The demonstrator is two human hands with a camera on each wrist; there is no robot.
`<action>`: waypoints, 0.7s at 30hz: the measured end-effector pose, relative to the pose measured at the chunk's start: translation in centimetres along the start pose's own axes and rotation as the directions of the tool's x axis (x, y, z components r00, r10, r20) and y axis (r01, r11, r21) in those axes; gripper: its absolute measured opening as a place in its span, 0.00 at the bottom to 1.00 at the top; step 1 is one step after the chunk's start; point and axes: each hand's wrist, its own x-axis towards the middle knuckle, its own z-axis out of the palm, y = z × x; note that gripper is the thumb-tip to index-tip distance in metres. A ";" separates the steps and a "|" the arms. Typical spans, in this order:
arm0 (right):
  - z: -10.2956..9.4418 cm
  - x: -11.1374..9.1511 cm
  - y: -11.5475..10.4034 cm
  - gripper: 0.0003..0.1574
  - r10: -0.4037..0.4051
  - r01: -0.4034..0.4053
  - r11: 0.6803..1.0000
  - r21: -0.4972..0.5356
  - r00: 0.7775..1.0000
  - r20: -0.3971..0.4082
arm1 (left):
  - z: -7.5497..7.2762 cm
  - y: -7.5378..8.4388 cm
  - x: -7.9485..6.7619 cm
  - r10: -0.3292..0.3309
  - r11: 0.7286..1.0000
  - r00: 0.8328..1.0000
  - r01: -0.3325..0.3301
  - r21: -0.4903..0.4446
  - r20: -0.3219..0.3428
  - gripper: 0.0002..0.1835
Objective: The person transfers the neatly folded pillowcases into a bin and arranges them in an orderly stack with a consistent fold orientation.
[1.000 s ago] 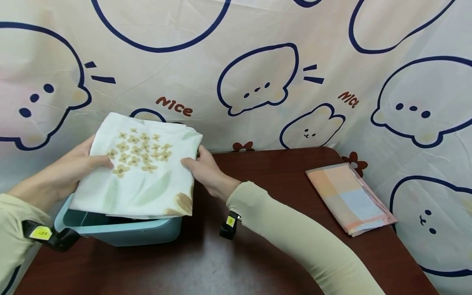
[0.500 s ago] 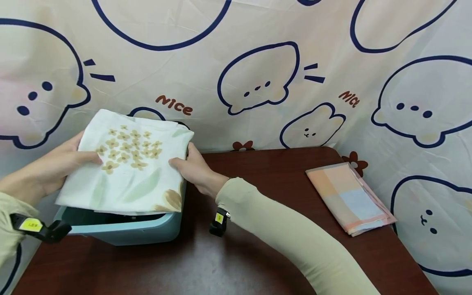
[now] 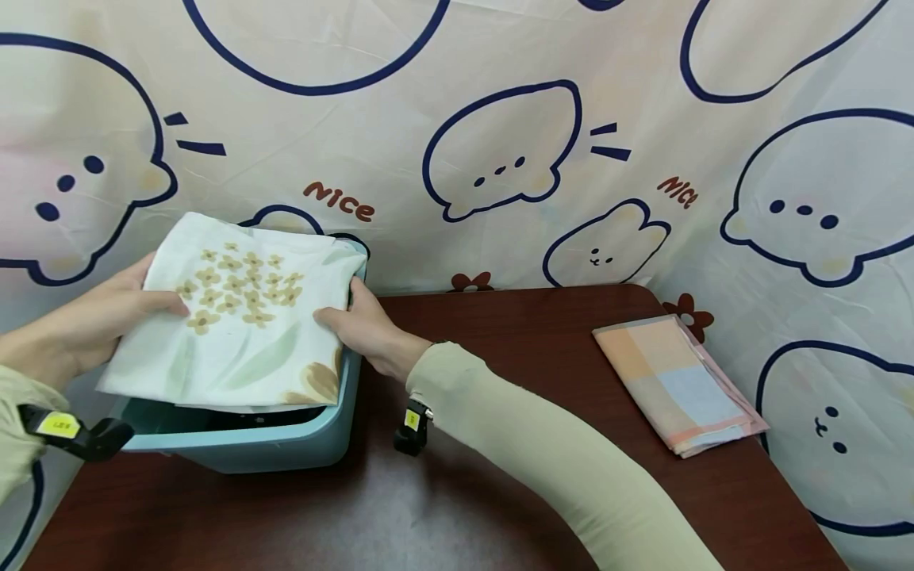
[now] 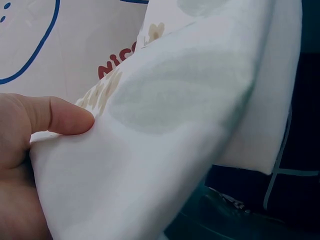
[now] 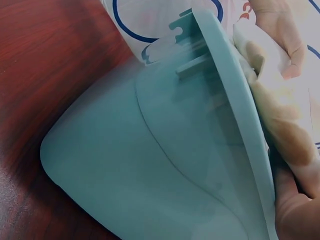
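Observation:
A folded white cloth (image 3: 236,333) printed with tan flowers and pale green leaves is held over a blue-green plastic bin (image 3: 286,444). My left hand (image 3: 107,317) grips its left edge, thumb on top and fingers hidden beneath. On the opposite edge my right hand (image 3: 367,325) pinches the cloth the same way, close to the bin's right rim. In the left wrist view, dark fabric with pale lines (image 4: 295,185) lies inside the bin under the cloth. The right wrist view shows the bin's outer wall (image 5: 150,165) and the cloth (image 5: 287,115) at its rim.
A folded checked cloth (image 3: 674,385) in orange, blue and pink lies at the right of the dark brown table (image 3: 485,476). Behind the table hangs a pale curtain (image 3: 500,47) with cartoon outlines, and it continues along the right side.
Both hands have carried the white cloth left and slightly lower, so it sits more squarely over the bin. The bin's right rim now shows beside it. The checked cloth has stayed put.

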 end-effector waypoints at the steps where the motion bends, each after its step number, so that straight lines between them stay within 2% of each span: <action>1: 0.0 0.0 0.0 0.40 0.003 -0.003 1.000 -0.005 1.000 0.000 | -0.1 0.0 0.0 -0.002 1.000 1.000 0.002 0.001 0.005 0.51; 6: 0.3 0.0 -0.1 0.41 0.019 -0.019 0.999 -0.033 1.000 0.011 | -0.2 -0.2 -0.1 -0.028 1.000 1.000 0.027 0.015 0.012 0.52; 11: 0.7 0.0 -0.3 0.41 0.043 -0.043 0.998 -0.046 0.999 0.011 | -0.1 -0.4 -0.1 -0.023 0.999 1.000 0.023 0.045 0.011 0.52; 17: 1.2 -0.1 -0.6 0.46 0.075 -0.078 0.996 0.053 0.995 0.060 | 0.5 -0.5 0.3 -0.014 0.994 1.000 0.014 0.111 -0.002 0.52; 21: 1.6 -0.2 -1.0 0.47 0.110 -0.125 0.983 0.137 0.988 0.110 | 1.0 -0.6 0.5 -0.017 0.991 1.000 0.017 0.131 -0.004 0.52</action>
